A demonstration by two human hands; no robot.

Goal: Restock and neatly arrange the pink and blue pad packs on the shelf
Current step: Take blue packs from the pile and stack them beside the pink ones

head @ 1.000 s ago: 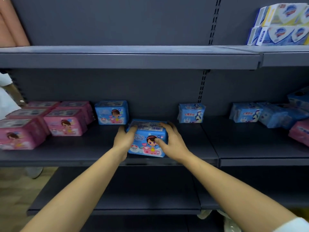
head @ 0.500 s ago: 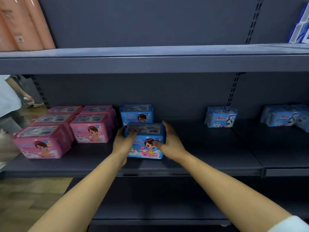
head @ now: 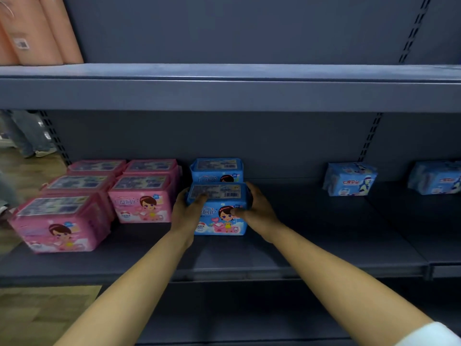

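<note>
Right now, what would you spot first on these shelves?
First you'd see the left hand and right hand gripping a bright blue pack with a cartoon girl, in the middle of the shelf. It sits just in front of a second blue pack, and rows of pink packs sit to the left.

the held pack (head: 219, 218) is gripped on the shelf (head: 274, 268) between left hand (head: 185, 213) and right hand (head: 257, 211), just before a second pack (head: 216, 169) at twelve o'clock; a pack cluster (head: 142, 206) is seen at nine o'clock, two further packs (head: 349, 179) at two o'clock.
</note>
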